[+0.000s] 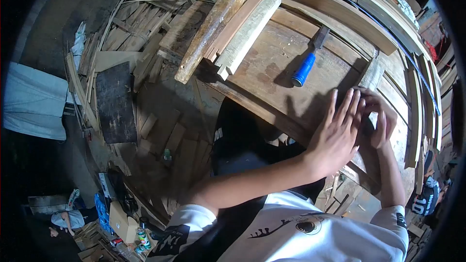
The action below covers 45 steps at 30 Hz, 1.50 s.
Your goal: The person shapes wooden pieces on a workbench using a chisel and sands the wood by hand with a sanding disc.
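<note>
My left hand [335, 138] is over the near right part of the wooden workbench [272, 58], its fingers stretched out and close together. Just right of it, my right hand [381, 116] has loosely bent fingers, apart from the thumb and partly covered by the left fingers. The hands overlap and seem to touch; I see no object held in either. Dark shadow lies beneath them. A chisel [307, 65] with a blue handle lies on the bench beyond my left hand, its blade pointing away.
At the bench's left lie a rough wooden mallet-like billet [216, 26] and a pale notched wood piece [250, 34]. Long boards [347, 17] line the far side. Scrap wood [141, 24] covers the floor at left. Another person [427, 196] is at far right, another [70, 219] at lower left.
</note>
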Each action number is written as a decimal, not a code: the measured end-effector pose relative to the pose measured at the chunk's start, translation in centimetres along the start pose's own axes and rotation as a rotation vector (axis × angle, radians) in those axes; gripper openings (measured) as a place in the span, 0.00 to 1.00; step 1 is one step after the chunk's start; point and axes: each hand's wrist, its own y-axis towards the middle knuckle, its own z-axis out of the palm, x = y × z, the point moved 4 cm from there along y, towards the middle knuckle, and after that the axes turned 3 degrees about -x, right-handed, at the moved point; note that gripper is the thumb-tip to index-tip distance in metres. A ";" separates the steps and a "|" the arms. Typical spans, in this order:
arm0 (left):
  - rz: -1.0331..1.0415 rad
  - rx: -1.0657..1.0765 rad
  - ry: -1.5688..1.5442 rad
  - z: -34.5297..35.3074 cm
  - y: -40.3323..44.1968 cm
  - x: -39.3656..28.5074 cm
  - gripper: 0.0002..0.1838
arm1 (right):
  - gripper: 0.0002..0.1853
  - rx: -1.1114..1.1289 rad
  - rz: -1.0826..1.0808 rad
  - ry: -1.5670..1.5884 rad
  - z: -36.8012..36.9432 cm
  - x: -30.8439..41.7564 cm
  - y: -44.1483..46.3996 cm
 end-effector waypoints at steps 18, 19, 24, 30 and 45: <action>0.009 0.223 0.280 0.2 0.5 -1.4 0.55 | 0.36 -0.102 0.311 -0.219 -3.0 -4.1 0.9; 0.014 0.242 0.265 -0.3 0.2 -1.6 0.54 | 0.36 -0.094 0.310 -0.230 -3.1 -4.2 0.9; 0.025 0.267 0.295 2.3 6.2 -0.9 0.50 | 0.38 -0.222 0.421 0.043 -2.9 -5.2 0.4; 0.011 0.286 0.410 3.7 9.0 -1.2 0.47 | 0.40 -0.282 0.449 0.124 -3.1 -5.4 0.6; -0.058 0.112 0.420 6.4 12.3 0.7 0.42 | 0.39 -0.281 0.406 0.070 -3.5 -5.7 0.3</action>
